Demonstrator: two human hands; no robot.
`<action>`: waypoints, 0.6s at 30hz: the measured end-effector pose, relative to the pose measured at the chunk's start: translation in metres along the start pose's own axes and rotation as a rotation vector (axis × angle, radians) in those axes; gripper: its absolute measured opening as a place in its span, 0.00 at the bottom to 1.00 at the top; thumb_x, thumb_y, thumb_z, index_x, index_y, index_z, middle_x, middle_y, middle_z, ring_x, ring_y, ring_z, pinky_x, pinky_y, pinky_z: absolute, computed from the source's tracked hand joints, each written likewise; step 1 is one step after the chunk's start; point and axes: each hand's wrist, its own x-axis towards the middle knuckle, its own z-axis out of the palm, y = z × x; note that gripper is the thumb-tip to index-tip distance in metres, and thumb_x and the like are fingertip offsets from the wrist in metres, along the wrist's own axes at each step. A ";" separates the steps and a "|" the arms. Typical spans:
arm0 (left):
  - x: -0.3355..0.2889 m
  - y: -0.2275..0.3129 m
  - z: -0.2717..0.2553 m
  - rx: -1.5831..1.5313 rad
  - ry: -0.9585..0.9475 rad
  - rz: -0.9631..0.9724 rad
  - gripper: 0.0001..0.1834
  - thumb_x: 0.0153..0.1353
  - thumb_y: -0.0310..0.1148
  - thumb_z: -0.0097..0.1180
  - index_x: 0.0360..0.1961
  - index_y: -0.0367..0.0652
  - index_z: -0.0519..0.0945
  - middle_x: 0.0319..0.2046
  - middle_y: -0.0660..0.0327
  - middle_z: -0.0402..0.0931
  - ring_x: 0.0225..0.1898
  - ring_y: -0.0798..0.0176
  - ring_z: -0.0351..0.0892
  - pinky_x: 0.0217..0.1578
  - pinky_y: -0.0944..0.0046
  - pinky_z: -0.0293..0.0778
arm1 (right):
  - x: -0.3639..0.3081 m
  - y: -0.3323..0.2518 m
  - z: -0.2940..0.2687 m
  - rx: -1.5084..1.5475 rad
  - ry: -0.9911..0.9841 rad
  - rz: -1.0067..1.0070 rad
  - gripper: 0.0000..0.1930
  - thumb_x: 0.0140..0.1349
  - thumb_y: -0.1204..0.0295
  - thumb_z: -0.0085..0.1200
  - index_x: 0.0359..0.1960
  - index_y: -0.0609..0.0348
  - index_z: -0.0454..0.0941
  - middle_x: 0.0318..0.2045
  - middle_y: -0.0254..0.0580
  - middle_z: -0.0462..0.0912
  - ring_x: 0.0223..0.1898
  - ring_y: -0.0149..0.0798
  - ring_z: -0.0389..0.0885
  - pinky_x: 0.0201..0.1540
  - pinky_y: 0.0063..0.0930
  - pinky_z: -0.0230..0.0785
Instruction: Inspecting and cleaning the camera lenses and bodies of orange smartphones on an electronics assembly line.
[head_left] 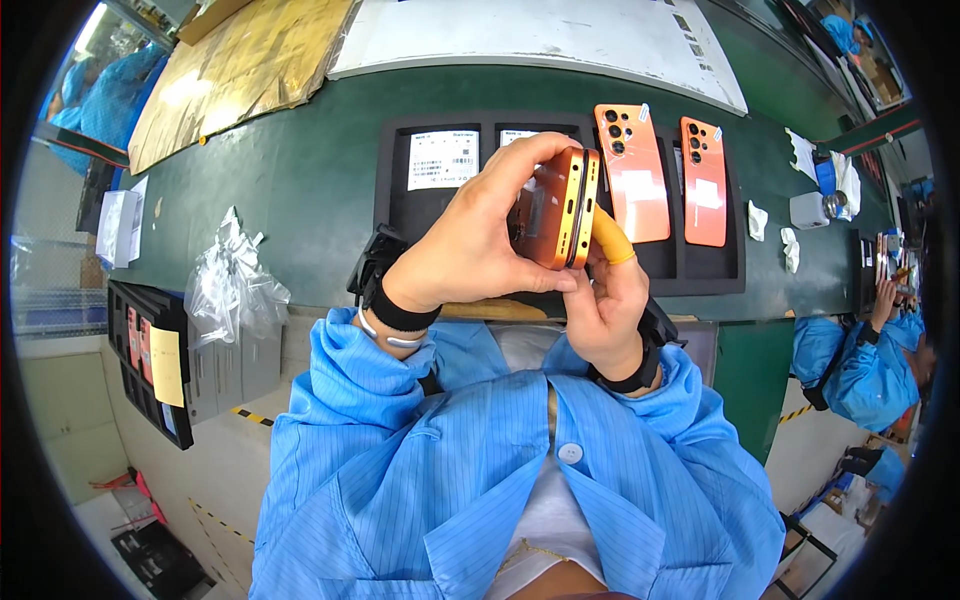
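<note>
Two orange phones are pressed together on edge above the black tray, their port ends tilted toward me. My left hand wraps round the left phone, with the thumb below and the fingers over the top. Against the right phone, my right hand closes from below and the right side, a yellow cover on one finger. Two more orange phones, a larger one and a smaller one, lie camera side up in the tray's right compartments. A white label shows in the left compartment.
Left of me are a crumpled clear plastic bag and a second black tray with orange phones. A white board spans the back. Rightward lie crumpled tissues, a bottle and a co-worker in blue.
</note>
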 end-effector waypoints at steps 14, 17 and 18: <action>-0.007 0.004 0.001 0.036 0.021 0.057 0.57 0.38 0.37 0.84 0.69 0.39 0.63 0.63 0.52 0.69 0.66 0.53 0.69 0.68 0.53 0.64 | 0.011 -0.022 -0.011 0.196 -0.052 0.198 0.22 0.74 0.73 0.42 0.64 0.77 0.68 0.57 0.59 0.79 0.58 0.46 0.81 0.63 0.36 0.70; -0.009 0.009 0.002 0.065 0.014 0.079 0.55 0.38 0.35 0.83 0.67 0.39 0.65 0.63 0.52 0.70 0.65 0.52 0.70 0.67 0.54 0.64 | 0.013 -0.023 -0.011 0.278 -0.047 0.096 0.32 0.74 0.58 0.51 0.67 0.76 0.64 0.57 0.58 0.79 0.58 0.47 0.81 0.61 0.40 0.71; -0.010 0.010 0.003 0.089 0.011 0.085 0.54 0.38 0.35 0.83 0.67 0.39 0.66 0.62 0.52 0.70 0.65 0.52 0.70 0.67 0.54 0.64 | 0.014 -0.025 -0.013 0.277 -0.047 0.095 0.32 0.74 0.58 0.51 0.67 0.76 0.64 0.57 0.58 0.79 0.58 0.47 0.81 0.61 0.40 0.71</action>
